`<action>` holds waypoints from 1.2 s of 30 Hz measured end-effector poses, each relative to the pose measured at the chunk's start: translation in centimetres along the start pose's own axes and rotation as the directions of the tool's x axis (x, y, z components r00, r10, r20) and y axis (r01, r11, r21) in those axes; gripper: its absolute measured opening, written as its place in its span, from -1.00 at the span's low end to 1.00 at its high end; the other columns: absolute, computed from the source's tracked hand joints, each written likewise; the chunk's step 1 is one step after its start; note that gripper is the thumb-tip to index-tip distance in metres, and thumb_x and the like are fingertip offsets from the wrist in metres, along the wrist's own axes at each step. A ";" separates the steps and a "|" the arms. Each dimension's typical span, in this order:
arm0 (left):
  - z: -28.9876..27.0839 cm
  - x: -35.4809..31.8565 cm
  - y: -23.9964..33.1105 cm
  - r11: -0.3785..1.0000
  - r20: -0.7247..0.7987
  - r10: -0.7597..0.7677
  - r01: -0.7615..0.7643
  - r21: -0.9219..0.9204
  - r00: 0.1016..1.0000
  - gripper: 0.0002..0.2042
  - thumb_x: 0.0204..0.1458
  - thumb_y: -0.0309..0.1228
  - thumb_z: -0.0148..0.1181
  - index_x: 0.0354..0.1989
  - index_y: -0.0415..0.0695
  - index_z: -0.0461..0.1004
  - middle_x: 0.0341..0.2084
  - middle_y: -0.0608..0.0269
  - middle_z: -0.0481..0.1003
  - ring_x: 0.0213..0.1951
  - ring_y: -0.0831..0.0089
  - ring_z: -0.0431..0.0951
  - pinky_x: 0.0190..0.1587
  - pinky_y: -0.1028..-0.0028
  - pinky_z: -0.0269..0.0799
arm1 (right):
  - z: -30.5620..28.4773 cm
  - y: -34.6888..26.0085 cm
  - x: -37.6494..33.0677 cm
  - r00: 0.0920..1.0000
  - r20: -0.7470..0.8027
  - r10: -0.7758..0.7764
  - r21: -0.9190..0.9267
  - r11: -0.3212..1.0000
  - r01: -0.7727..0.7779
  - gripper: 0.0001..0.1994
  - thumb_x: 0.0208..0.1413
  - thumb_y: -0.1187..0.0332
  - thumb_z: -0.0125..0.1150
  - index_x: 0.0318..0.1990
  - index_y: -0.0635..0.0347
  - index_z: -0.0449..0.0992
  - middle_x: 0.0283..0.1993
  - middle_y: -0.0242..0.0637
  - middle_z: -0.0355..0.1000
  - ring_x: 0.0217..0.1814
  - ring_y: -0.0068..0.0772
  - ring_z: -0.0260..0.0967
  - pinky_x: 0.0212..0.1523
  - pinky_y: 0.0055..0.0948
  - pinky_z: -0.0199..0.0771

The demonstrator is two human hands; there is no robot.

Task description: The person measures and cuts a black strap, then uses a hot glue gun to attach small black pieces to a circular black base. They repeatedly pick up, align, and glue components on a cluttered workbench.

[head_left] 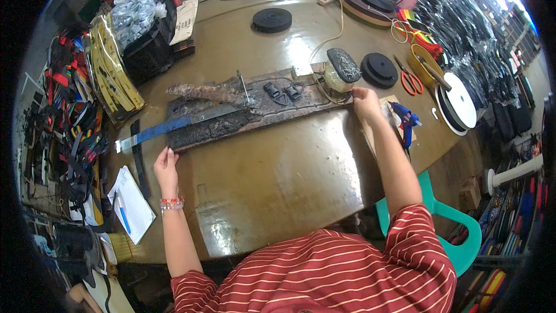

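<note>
A long, scorched wooden board (313, 114) lies slantwise across the table in front of me. My left hand (167, 165) pinches its near left corner, and my right hand (367, 104) closes around its right end. Black plastic buckle parts (282, 91) rest on the board. Across its left half runs a metal ruler (220, 114) with blue wrapping, its end sticking out past the edge. A crusty brown wrapped piece (205, 91) lies behind the ruler. On the board's right end, near my right hand, stands a small device with a dark, scratched rounded top (344, 65).
Rolls of black webbing (272, 19) and orange-handled scissors (412, 83) lie farther back. At right are a white reel (460, 101) and a blue glue gun (408, 120). A notepad (134, 208) with a pen is at left. A green chair (463, 232) stands beside me.
</note>
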State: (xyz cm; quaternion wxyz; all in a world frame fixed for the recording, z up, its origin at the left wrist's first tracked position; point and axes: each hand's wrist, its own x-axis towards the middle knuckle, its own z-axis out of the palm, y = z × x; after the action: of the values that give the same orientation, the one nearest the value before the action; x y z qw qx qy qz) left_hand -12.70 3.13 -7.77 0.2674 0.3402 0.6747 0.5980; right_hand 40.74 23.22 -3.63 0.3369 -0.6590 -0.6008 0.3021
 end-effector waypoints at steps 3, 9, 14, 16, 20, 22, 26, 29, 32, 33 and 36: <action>0.1 -1.2 0.0 0.998 -0.019 0.017 -0.018 -0.053 1.000 -0.67 0.20 -0.39 0.04 0.05 -0.37 0.39 -0.09 0.16 0.48 -0.13 0.53 0.48 -0.07 0.51 0.46 | -4.5 -1.2 4.2 0.986 0.166 0.015 -0.242 0.970 0.027 -0.68 -0.20 0.52 0.07 -0.21 0.21 0.61 -0.29 -0.12 0.56 -0.27 -0.28 0.54 -0.17 -0.34 0.50; 0.6 -1.5 -0.2 0.996 -0.019 0.069 -0.070 -0.048 0.997 -0.64 0.20 -0.36 0.05 0.08 -0.37 0.37 -0.09 0.16 0.48 -0.11 0.50 0.48 -0.03 0.51 0.43 | -7.8 -0.7 12.2 0.920 -0.252 0.301 -0.607 0.691 -0.393 0.18 -0.43 -0.29 0.42 0.36 0.07 -0.03 0.35 0.04 0.06 0.38 0.05 0.03 0.27 0.15 0.07; 0.8 -2.0 1.4 0.905 -0.188 0.340 -0.265 0.334 0.922 -0.76 0.17 -0.37 0.08 -0.11 -0.31 0.42 -0.22 0.26 0.45 -0.21 0.55 0.43 -0.14 0.54 0.39 | -6.2 -3.7 11.0 0.878 -0.428 0.214 -0.454 0.789 -0.413 0.21 -0.42 -0.24 0.43 0.39 0.07 -0.12 0.31 0.09 0.09 0.36 0.05 0.03 0.30 0.12 -0.04; 1.6 -3.0 3.5 0.793 -0.258 0.548 -0.395 0.463 0.796 -0.88 0.16 -0.42 0.09 -0.23 -0.19 0.38 -0.30 0.30 0.39 -0.29 0.52 0.38 -0.21 0.54 0.33 | -6.8 -7.9 7.7 0.819 -0.564 -0.109 -0.370 0.919 -0.132 0.15 -0.37 -0.11 0.45 0.38 0.13 -0.10 0.26 0.08 0.16 0.32 0.06 0.09 0.29 0.00 0.03; 5.3 -7.4 9.6 0.899 0.223 0.430 -0.393 -0.191 0.875 -0.67 0.10 -0.37 0.15 0.01 -0.16 0.29 -0.13 0.19 0.40 -0.20 0.47 0.44 -0.09 0.53 0.36 | -4.9 -14.8 -5.4 0.585 -0.115 -0.803 -0.106 0.595 0.796 0.10 -0.47 0.18 0.53 0.33 0.24 0.01 0.24 0.03 0.17 0.30 0.03 0.10 0.30 -0.17 0.06; 8.7 -10.5 11.7 0.919 0.620 0.290 -0.030 -0.394 0.729 -0.45 0.03 -0.37 0.23 0.18 -0.16 0.15 0.06 0.13 0.32 -0.08 0.44 0.44 0.03 0.49 0.35 | -1.8 -15.0 -12.5 0.358 0.482 -0.800 -0.258 0.261 0.930 0.10 -0.52 0.22 0.55 0.34 -0.03 0.06 0.32 -0.11 0.09 0.33 -0.08 0.09 0.33 0.02 -0.03; 13.1 -13.7 13.1 0.941 0.670 0.340 -0.244 -0.236 0.660 -0.27 -0.06 -0.51 0.28 0.28 -0.19 0.02 0.24 0.18 0.12 0.02 0.41 0.39 0.11 0.37 0.31 | 2.3 -13.0 -18.1 0.312 0.437 -0.844 -0.086 0.307 0.948 0.08 -0.42 0.21 0.51 0.36 -0.05 -0.02 0.40 -0.05 -0.10 0.43 -0.16 -0.08 0.38 0.15 -0.24; 14.0 -14.7 11.8 0.877 0.528 0.442 -0.225 -0.425 0.725 -0.45 0.00 -0.57 0.23 0.15 -0.08 0.10 -0.14 0.14 0.43 -0.05 0.40 0.46 -0.03 0.44 0.39 | 3.2 -11.4 -18.7 0.758 0.073 -0.648 0.438 0.704 0.559 -0.20 -0.22 0.32 0.46 0.23 0.27 0.17 0.21 0.00 0.21 0.20 -0.27 0.22 0.21 -0.22 0.18; 14.6 -15.1 10.2 0.803 0.453 0.567 -0.338 -0.491 0.688 -0.54 -0.02 -0.56 0.26 0.03 -0.08 0.21 -0.15 0.14 0.44 -0.08 0.40 0.48 -0.08 0.45 0.41 | 3.1 -11.1 -19.1 0.775 0.193 -0.602 0.370 0.776 0.511 -0.60 -0.11 0.46 0.37 -0.05 0.25 0.49 -0.19 -0.23 0.51 -0.29 -0.43 0.44 -0.24 -0.50 0.46; 14.5 -15.2 9.8 0.817 0.445 0.564 -0.388 -0.428 0.696 -0.59 -0.03 -0.55 0.27 -0.02 -0.09 0.25 -0.17 0.15 0.45 -0.11 0.39 0.49 -0.09 0.44 0.42 | 3.1 -11.1 -19.3 0.798 0.168 -0.579 0.337 0.794 0.505 -0.65 -0.09 0.48 0.35 -0.08 0.24 0.51 -0.19 -0.23 0.50 -0.29 -0.43 0.44 -0.25 -0.50 0.47; 14.1 -15.0 9.3 0.785 0.450 0.617 -0.539 -0.303 0.645 -0.70 -0.06 -0.54 0.30 -0.16 -0.11 0.35 -0.23 0.15 0.48 -0.19 0.35 0.52 -0.15 0.42 0.44 | 3.2 -11.8 -19.8 0.782 0.157 -0.603 0.269 0.788 0.554 -0.77 -0.05 0.51 0.30 -0.17 0.20 0.56 -0.22 -0.23 0.49 -0.30 -0.40 0.45 -0.27 -0.47 0.48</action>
State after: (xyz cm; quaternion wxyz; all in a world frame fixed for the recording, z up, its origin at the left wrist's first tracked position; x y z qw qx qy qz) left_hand 8.82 0.75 -1.31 0.2596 0.6683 0.3857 0.5808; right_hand 29.37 4.32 3.85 0.4069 -0.3622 -0.7751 0.3200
